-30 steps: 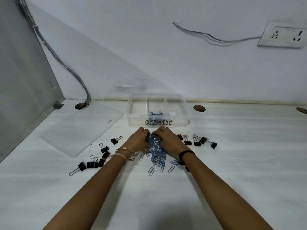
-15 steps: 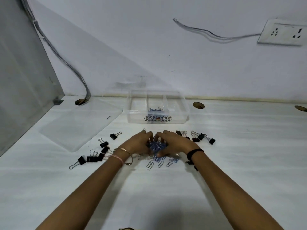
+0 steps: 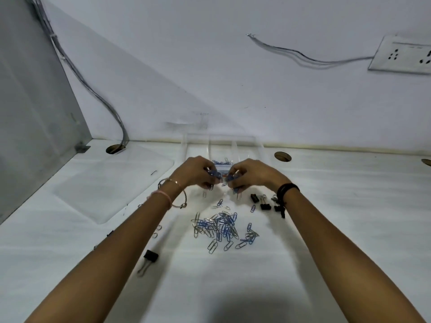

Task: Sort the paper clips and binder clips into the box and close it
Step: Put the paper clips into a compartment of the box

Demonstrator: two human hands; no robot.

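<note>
left hand (image 3: 196,172) and right hand (image 3: 251,174) have risen off the bench (image 3: 349,229), each pinching a bunch of blue paper clips (image 3: 215,174) at the clear box (image 3: 258,145)'s near wall — dropping them into its middle compartment looks next. a loose pile (image 3: 221,227) and black binder clips (image 3: 264,203) remain behind.

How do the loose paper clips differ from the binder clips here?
The paper clips are thin blue and silver wire, in one heap; the binder clips are black-bodied with wire handles, scattered to its sides. Both lie on the table, outside the box.
</note>
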